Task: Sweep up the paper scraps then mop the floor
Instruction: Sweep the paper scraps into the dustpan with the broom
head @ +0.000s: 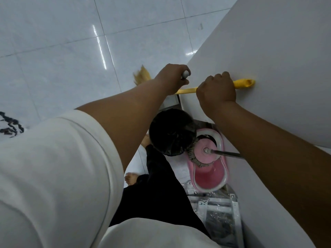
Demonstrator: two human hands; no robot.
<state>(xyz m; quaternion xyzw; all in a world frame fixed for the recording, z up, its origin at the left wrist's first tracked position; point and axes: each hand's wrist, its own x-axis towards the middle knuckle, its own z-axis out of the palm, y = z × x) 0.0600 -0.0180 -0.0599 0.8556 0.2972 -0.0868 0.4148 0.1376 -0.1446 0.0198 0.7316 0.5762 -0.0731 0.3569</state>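
Floor [53,42] glossy white tile, wall [272,51] rt; rt hand [216,90] grips broom [243,84], lt hand [172,77] grey handle [185,74], maybe dustpan's.

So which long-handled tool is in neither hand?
The mop, its head sitting in the pink bucket. The right hand grips the yellow broom; the left hand holds a grey-tipped handle.

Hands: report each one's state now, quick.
Left hand: fingers curled round a grey handle.
Right hand: fingers curled round the yellow broom handle.
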